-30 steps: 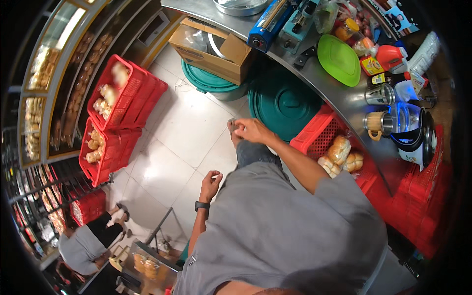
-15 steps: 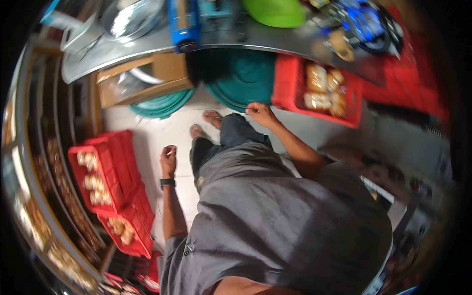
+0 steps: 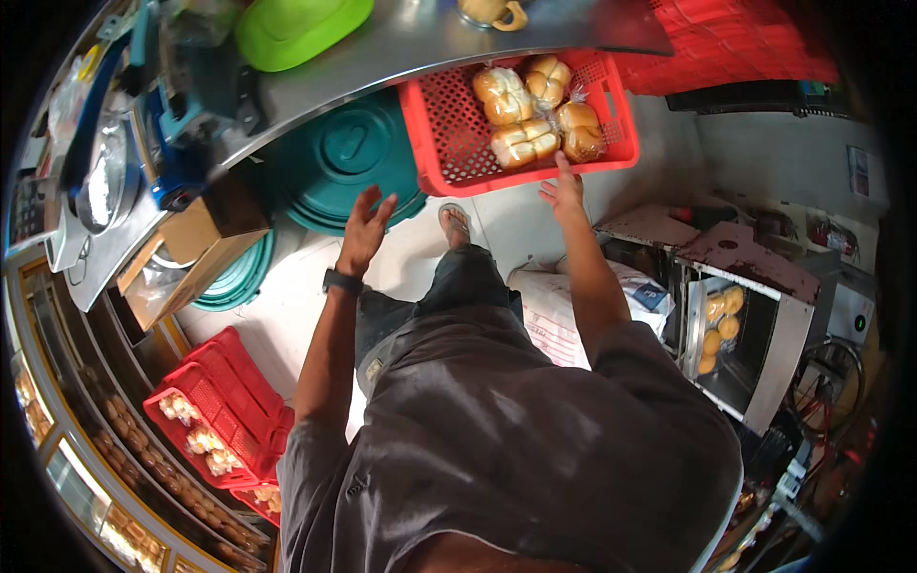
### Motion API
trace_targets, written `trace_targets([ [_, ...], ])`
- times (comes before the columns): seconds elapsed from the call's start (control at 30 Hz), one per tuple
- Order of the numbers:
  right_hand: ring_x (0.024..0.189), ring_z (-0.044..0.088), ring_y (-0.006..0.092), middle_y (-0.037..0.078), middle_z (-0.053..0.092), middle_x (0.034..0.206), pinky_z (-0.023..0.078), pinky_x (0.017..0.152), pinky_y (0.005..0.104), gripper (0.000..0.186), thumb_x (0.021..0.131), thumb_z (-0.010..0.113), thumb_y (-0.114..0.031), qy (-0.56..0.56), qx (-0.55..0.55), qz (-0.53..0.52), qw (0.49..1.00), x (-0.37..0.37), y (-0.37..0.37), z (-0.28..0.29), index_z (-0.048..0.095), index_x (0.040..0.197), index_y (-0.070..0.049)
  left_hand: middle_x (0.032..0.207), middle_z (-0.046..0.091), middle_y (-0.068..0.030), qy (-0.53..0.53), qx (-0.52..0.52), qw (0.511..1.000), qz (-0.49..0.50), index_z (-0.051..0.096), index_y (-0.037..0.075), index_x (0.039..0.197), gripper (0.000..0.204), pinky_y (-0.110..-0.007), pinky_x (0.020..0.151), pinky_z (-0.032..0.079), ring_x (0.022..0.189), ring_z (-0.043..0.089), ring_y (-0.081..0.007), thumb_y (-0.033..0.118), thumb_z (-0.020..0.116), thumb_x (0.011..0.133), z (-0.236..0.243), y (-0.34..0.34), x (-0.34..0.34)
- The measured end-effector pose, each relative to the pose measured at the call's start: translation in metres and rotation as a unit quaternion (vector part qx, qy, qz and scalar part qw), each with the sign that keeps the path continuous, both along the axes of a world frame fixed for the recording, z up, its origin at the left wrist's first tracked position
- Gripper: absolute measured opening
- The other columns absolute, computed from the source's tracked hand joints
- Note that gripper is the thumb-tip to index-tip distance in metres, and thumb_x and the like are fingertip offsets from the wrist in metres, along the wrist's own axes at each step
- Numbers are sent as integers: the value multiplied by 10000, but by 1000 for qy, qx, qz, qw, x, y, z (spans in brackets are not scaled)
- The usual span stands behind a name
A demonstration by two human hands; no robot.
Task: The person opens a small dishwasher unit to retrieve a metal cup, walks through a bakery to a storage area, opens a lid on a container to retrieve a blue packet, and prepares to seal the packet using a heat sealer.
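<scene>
A red plastic crate with several bagged bread loaves in it stands ahead of me, partly beneath the metal table. My right hand is at the crate's near rim, fingers stretched toward it and holding nothing; whether it touches the rim I cannot tell. Left of the crate, my left hand hangs in the air with its fingers apart, a dark watch on its wrist. Below and beyond it sits a green round lid.
The metal table bears a green basin and a mug. A cardboard box and more red crates stand at left, beside bread shelves. At right are white sacks and an oven-like cabinet holding round buns.
My view has turned right, bringing the bread crate nearer the middle and the cabinet with buns into sight. Both hands have reached forward, the right one up to the crate.
</scene>
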State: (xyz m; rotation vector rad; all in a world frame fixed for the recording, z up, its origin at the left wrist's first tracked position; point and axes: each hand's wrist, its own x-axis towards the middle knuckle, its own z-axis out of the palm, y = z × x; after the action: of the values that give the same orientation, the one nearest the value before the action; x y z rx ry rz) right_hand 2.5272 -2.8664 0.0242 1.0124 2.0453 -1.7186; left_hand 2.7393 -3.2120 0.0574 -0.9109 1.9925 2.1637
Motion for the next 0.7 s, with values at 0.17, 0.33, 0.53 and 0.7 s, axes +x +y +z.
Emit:
trace_targets([
  [0.17,1106,551,370,165,416,1406,591,721,477,698,814,776,-300,72,-3,-36,997,-29,-6,-29,427,1362,-45,1232,597,-141,90,59,994,-2,257,-14,1475,722,-334,926,477,1113,585,-207,341,623,964,-49,71,-84],
  [0.33,1095,582,266,137,597,1260,544,807,443,428,901,636,-203,78,87,46,992,-106,139,-132,508,1290,-76,1244,576,-126,180,68,981,-18,123,45,1528,700,-356,927,480,1094,565,-207,65,537,964,-63,152,-131],
  [0.53,1181,537,273,105,543,1298,566,780,477,660,871,705,-375,62,59,71,994,-132,146,-124,372,1385,-130,1308,526,-118,121,81,989,-7,131,80,1530,681,-348,966,449,1128,535,-180,38,499,958,-94,186,-154],
  [0.7,1012,613,321,200,471,1337,557,798,465,673,950,585,-451,57,-92,15,994,-80,108,-30,307,1422,-60,1431,465,-140,-40,21,998,48,296,17,1486,711,-371,1024,422,1255,502,-251,338,638,951,-63,151,-122],
])
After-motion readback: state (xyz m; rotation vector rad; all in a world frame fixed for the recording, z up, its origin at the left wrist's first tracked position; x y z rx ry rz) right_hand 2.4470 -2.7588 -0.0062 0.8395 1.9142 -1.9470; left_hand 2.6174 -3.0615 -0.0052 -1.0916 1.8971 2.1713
